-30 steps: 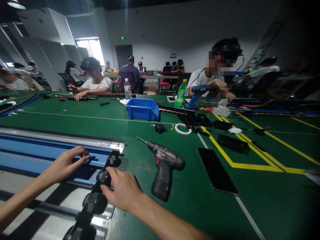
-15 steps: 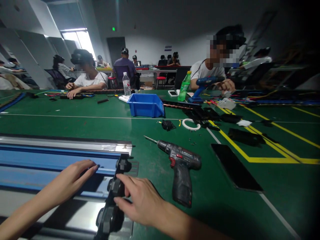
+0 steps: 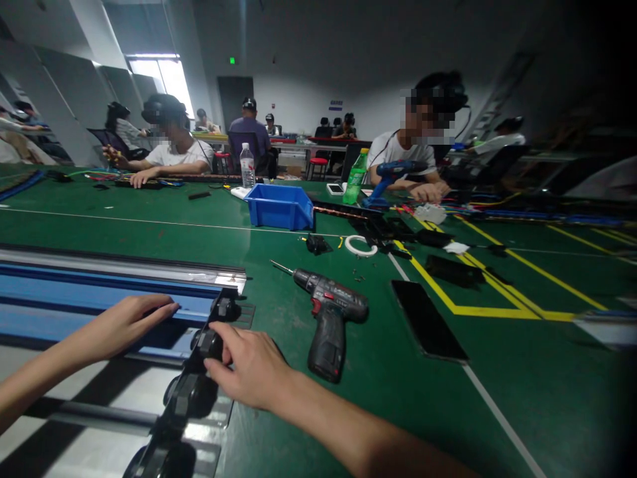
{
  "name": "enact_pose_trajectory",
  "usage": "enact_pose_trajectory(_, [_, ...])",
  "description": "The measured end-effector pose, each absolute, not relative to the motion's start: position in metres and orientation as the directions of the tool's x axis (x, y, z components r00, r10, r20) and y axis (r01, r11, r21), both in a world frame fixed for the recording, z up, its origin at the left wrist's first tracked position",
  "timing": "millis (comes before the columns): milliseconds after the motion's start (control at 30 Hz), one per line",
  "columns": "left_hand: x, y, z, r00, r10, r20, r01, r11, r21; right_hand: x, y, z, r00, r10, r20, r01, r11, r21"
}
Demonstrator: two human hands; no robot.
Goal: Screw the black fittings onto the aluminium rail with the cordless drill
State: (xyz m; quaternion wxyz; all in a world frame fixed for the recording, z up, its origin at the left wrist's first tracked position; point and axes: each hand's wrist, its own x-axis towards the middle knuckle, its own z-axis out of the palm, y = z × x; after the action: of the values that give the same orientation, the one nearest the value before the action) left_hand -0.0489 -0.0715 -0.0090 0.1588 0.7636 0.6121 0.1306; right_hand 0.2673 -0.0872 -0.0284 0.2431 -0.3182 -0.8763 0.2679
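Observation:
A long assembly with blue and silver metal panels lies at the lower left, and a black end strip bears several black knob-like fittings. Over the blue panel, my left hand rests with its fingers stretched out; nothing shows in it. My right hand has its thumb and forefinger around one black knob-like fitting on the end strip. To the right of that hand, a black and red cordless drill lies on its side, its long bit pointing to the upper left.
A black phone lies right of the drill on the green table. Farther back are a blue bin, a white ring, a green bottle, a clear bottle and a blue drill. Two co-workers sit across.
The view has shifted, so the table things appear farther left. My right hand stays at the black fittings and my left over the panel. The left co-worker has raised one hand.

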Motion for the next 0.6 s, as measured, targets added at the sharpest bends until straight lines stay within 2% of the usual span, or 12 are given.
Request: enact_pose_trajectory(600, [-0.0547,-0.0731,-0.0122,0.238,0.970,0.051,0.886,-0.238,0.398,0.2643,-0.0914,-0.0326,-0.679,0.678,0.281,0.428,0.677,-0.598])
